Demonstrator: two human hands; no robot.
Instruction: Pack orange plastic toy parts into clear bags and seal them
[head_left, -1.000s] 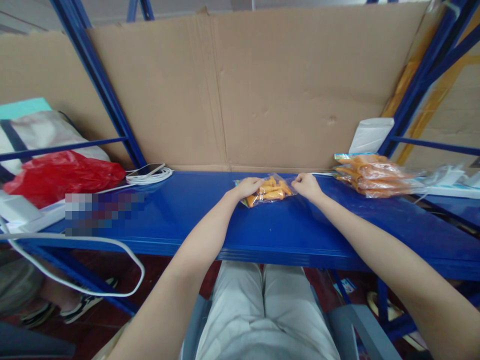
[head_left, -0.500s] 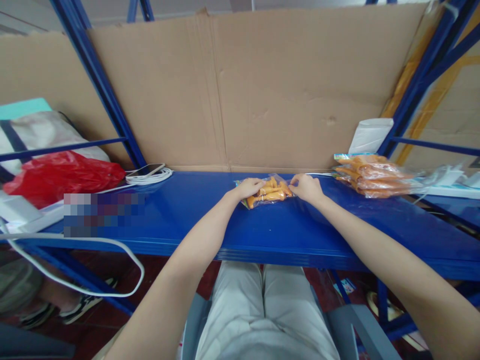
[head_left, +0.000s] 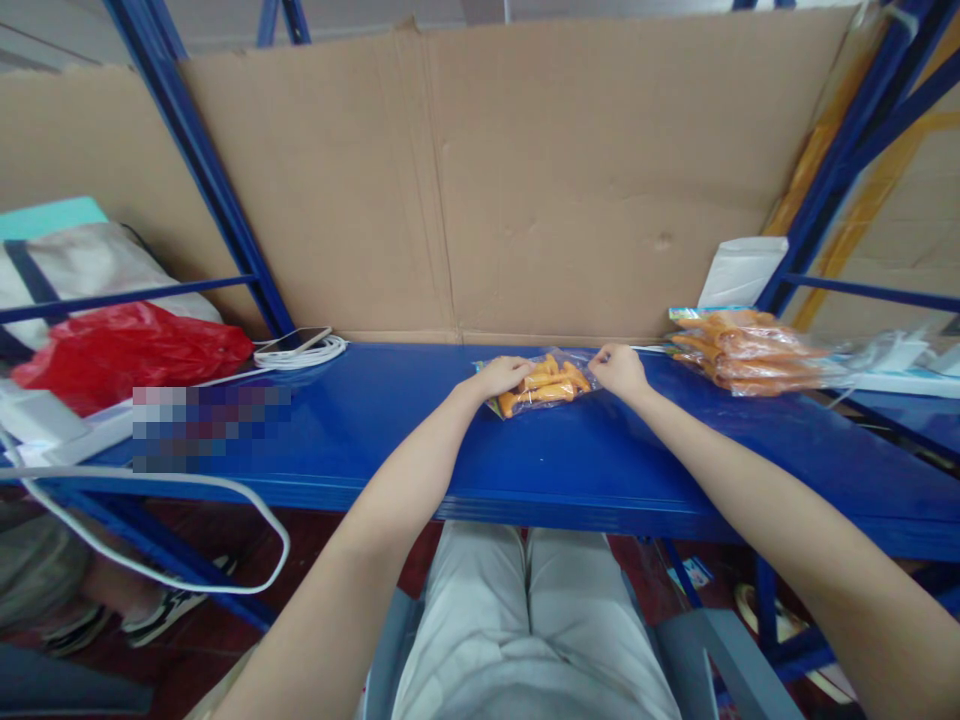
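Note:
A small clear plastic bag of orange pieces (head_left: 546,382) lies on the blue metal shelf (head_left: 420,440), near the cardboard back wall. My left hand (head_left: 499,376) is closed on the bag's left end. My right hand (head_left: 618,370) pinches the bag's right end, fingers curled. Both forearms reach forward over the shelf's front edge.
A stack of filled orange bags (head_left: 739,348) lies to the right, with a white pouch (head_left: 741,270) behind it. A phone with a coiled white cable (head_left: 300,348) and a red plastic bag (head_left: 120,355) sit to the left. Blue rack posts stand at both sides. Someone's shoes (head_left: 161,615) show below left.
My right hand slid slightly left along the bag, then back to its right end. The bag and my left hand stayed almost in place.

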